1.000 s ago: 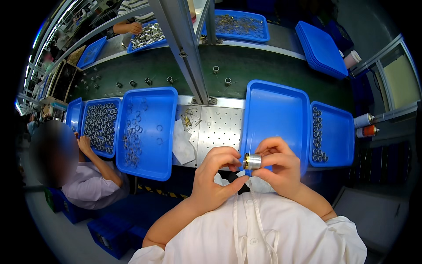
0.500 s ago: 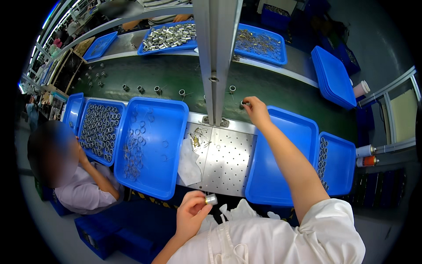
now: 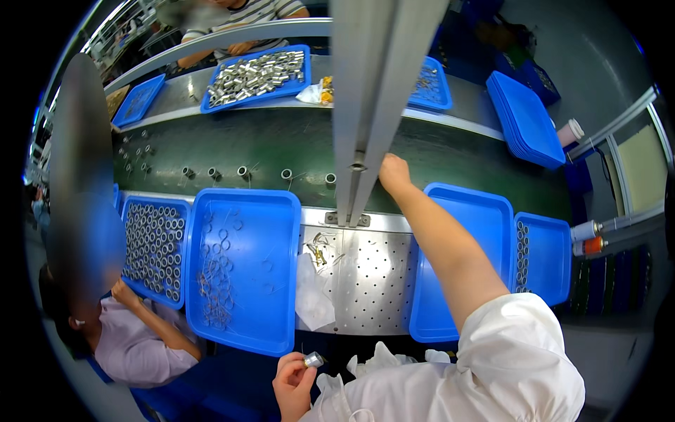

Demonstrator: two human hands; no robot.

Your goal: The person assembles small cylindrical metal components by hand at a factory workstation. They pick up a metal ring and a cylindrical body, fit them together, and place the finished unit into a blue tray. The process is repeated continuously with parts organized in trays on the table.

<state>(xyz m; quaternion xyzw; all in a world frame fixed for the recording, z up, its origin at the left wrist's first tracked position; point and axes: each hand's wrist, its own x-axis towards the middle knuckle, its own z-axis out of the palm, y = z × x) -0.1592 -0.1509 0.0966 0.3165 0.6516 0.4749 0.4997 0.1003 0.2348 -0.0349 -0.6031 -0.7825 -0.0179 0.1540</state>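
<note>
Our right hand (image 3: 395, 173) reaches far out over the green conveyor belt (image 3: 281, 144), fingers curled, contents unclear, while our left hand (image 3: 292, 380) stays close to the body, fingers pinching a small metal cylinder (image 3: 313, 360) lying crosswise.

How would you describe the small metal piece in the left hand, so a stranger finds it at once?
Start at the perforated steel plate between the blue trays. Below its near edge, the left hand pinches a short shiny metal cylinder. Unlike those on the belt, it is held, not standing.
</note>
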